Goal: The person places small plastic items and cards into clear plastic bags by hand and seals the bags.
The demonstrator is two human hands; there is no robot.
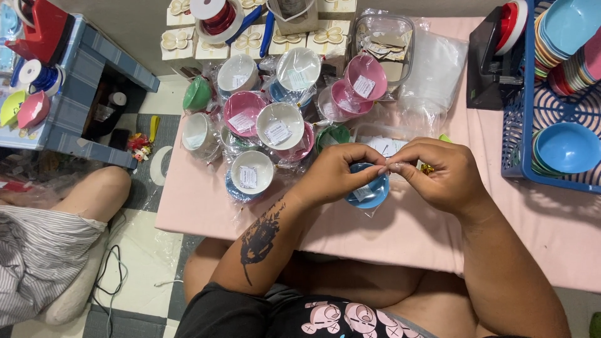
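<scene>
Pinching together above a blue bowl [370, 191], the left hand [335, 172] and the right hand [438, 175] meet fingertip to fingertip near the middle of the pink table [551, 231]. Both hands are closed in a fine pinch on the gathered top of the clear wrapping around that bowl, though whatever sits between the fingertips is too small to make out. The bowl lies under the left hand, just left of where the fingers meet, and shows only as a blue arc below the knuckles; it is round, so it has no long axis to speak of, and which way its mouth faces cannot be told. A small gold-coloured bit [427, 169] peeks out just under the right hand's fingers. Beyond the hands, toward the far edge of the table, stands a cluster of wrapped bowls [275, 125] in pink, white, green and blue, most with a white label inside. A blue basket [514, 112] holding more bowls sits on the table to the right, well apart from the hands. Another person's bare leg [94, 191] lies on the floor to the left of the table.
</scene>
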